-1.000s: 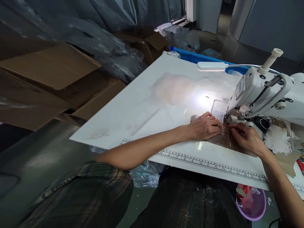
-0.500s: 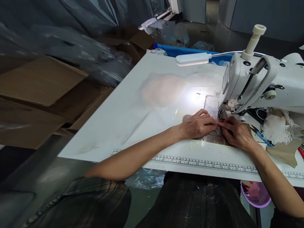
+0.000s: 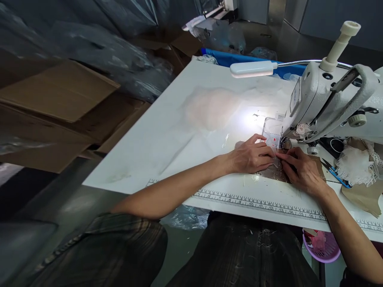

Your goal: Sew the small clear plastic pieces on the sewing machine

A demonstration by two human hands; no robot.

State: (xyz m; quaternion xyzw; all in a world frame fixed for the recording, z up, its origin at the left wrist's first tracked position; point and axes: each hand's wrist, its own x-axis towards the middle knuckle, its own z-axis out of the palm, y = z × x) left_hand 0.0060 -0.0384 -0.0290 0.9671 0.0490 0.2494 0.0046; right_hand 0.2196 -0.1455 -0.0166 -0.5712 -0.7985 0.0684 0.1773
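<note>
My left hand (image 3: 249, 155) lies on a small clear plastic piece (image 3: 271, 173) on the white sewing table (image 3: 179, 139), fingers curled and pressing it just in front of the needle. My right hand (image 3: 301, 169) meets it from the right, fingertips pinching the same piece close to the presser foot (image 3: 284, 144). The white sewing machine (image 3: 332, 103) stands over them at the right. Its lamp (image 3: 253, 68) throws a bright patch on the table behind my hands.
A ruler strip (image 3: 263, 203) runs along the table's front edge. Blue-handled snips (image 3: 335, 175) and white lace scraps (image 3: 356, 163) lie right of the machine. A purple basket (image 3: 321, 247) hangs below the table. Cardboard boxes (image 3: 60, 103) and plastic sheeting fill the left.
My hands have drawn together in front of the needle, the right one sliding left to meet the left. The view has swung slightly.
</note>
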